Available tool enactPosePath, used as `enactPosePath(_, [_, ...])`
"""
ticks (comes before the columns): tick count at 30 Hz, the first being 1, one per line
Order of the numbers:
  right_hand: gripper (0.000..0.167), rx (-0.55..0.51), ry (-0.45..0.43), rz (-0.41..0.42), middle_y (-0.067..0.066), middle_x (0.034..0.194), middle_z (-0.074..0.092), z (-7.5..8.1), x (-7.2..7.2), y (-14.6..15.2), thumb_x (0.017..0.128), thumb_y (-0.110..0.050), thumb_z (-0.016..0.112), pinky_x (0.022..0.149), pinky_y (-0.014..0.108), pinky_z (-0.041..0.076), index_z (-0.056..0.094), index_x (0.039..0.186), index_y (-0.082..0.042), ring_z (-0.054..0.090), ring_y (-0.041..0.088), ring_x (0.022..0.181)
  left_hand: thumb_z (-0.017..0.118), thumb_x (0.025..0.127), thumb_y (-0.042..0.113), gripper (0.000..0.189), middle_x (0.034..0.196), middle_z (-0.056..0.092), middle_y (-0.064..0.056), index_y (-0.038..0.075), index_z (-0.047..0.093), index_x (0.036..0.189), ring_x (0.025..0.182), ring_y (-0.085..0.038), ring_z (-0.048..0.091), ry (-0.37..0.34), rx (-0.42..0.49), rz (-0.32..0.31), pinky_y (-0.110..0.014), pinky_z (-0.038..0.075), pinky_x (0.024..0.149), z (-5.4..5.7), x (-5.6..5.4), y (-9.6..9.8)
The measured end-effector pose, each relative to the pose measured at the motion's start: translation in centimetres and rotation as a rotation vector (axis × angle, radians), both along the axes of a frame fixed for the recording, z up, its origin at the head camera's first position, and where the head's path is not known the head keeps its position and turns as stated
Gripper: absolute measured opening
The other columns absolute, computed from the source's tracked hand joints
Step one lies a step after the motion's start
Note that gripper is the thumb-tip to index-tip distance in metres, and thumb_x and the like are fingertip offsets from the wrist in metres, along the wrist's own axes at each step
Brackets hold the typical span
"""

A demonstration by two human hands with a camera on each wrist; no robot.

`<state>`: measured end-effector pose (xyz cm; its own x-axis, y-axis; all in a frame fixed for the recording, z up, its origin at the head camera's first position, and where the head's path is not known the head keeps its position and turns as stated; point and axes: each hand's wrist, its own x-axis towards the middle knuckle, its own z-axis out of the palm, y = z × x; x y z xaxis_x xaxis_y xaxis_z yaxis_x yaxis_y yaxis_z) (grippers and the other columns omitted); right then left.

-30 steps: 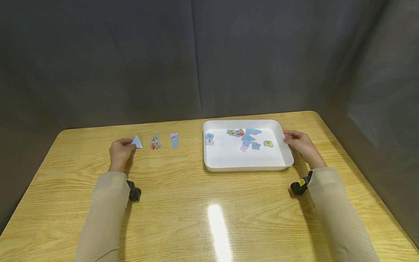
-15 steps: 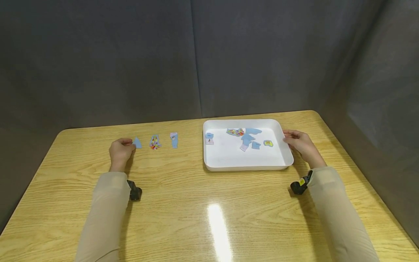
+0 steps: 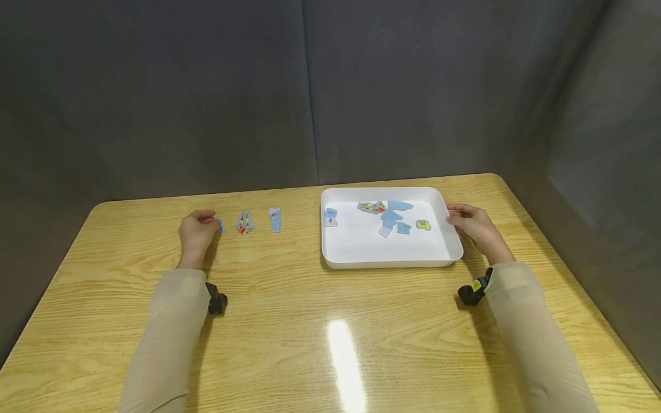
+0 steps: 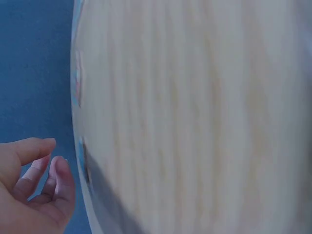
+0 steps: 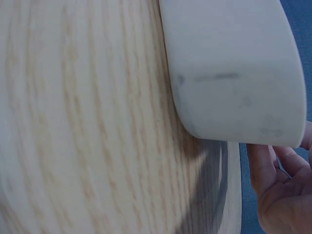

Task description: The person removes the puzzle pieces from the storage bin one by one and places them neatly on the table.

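Observation:
In the head view my left hand (image 3: 198, 234) is over the table at the left, its fingers loosely bent. Right beside its fingertips lies a light-blue paper cutout (image 3: 219, 223), partly hidden by the hand. The left wrist view shows a gap between thumb and fingers, with the blue cutout (image 4: 84, 158) on the table beyond. A cutout with a colourful pattern (image 3: 245, 222) and a blue-and-lilac cutout (image 3: 275, 220) lie in a row to its right. My right hand (image 3: 477, 229) holds the right wall of a white tray (image 3: 387, 265); in the right wrist view its fingers (image 5: 263, 168) are partly hidden behind that wall.
Inside the tray are several cutouts, among them a yellow one (image 3: 423, 225), a colourful one (image 3: 370, 208) and a blue-and-lilac one (image 3: 331, 218) by the left wall. A dark curtain (image 3: 217, 103) stands behind the wooden table (image 3: 279, 321).
The blue cutout, tilted in my left fingers a second ago, has come down flat on the table. The left hand has let go and shifted slightly right. My right hand stays at the tray.

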<state>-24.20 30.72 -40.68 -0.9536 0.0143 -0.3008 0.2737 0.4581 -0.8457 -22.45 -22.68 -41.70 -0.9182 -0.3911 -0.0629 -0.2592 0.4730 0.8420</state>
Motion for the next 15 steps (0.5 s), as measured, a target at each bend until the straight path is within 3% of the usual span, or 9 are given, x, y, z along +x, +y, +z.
enactPosePath(5, [0.054,-0.004,-0.003,-0.001,0.017,0.139,0.040,0.0,0.1,0.0,0.098,-0.017,0.048,0.077,0.003,0.044,0.031,0.147,0.001,0.047,-0.005,0.092,0.056,0.092,0.006,0.036,0.115,0.059,-0.019,-0.008,0.056,0.125,0.088,-0.007,0.052,0.028,0.063,-0.061,-0.002,0.040,0.062,0.9,-0.4,1.4])
enactPosePath(10, [0.054,0.002,-0.005,-0.004,0.019,0.140,0.040,0.0,0.0,-0.1,0.099,-0.017,0.047,0.078,0.004,0.044,0.031,0.147,0.001,0.047,-0.004,0.092,0.054,0.093,0.009,0.038,0.124,0.056,-0.022,-0.006,0.053,0.129,0.103,-0.020,0.053,0.023,0.086,-0.143,-0.004,0.039,0.067,2.0,-0.8,3.3])
enactPosePath(15, [0.054,0.003,0.000,-0.001,0.019,0.140,0.041,-0.1,-0.1,0.0,0.099,-0.017,0.047,0.078,0.005,0.044,0.031,0.147,0.002,0.048,-0.004,0.092,0.054,0.094,0.010,0.037,0.126,0.055,-0.021,-0.003,0.053,0.129,0.103,-0.026,0.055,0.020,0.070,-0.233,-0.012,0.043,0.072,2.8,-1.4,5.7])
